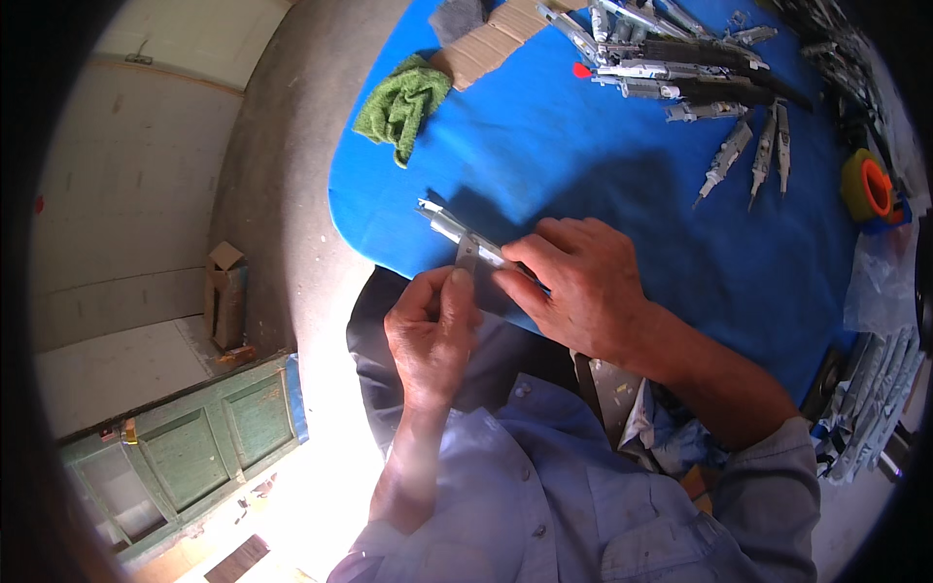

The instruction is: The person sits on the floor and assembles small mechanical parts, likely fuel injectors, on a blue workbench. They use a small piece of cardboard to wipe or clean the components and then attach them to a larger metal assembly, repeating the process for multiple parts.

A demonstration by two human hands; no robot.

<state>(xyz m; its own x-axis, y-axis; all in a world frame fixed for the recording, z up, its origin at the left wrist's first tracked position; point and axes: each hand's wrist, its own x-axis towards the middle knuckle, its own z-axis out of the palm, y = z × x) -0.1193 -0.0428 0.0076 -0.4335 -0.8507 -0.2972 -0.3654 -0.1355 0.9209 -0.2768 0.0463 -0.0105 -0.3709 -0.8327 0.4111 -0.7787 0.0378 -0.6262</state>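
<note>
In front of my body I hold a slim, silvery-white metal part (pixel 447 223), tilted, with its far end pointing up and left over the blue tabletop (pixel 544 155). My right hand (pixel 583 282) grips its near end between thumb and fingers. My left hand (pixel 434 325) is closed in a pinch on a short flat metal strip (pixel 467 252), which stands up from between thumb and forefinger. The strip's upper end meets the slim part, crossing its middle. Whether the two are joined, I cannot tell. My right fingers hide the part's near end.
A heap of similar slim metal parts (pixel 671 73) lies at the far right of the table. A green cloth (pixel 403 105) and brown cardboard (pixel 491 44) are at the far left. Tape rolls (pixel 867 187) and wrapped strips (pixel 870 408) line the right edge. A cardboard box (pixel 225 301) stands on the left.
</note>
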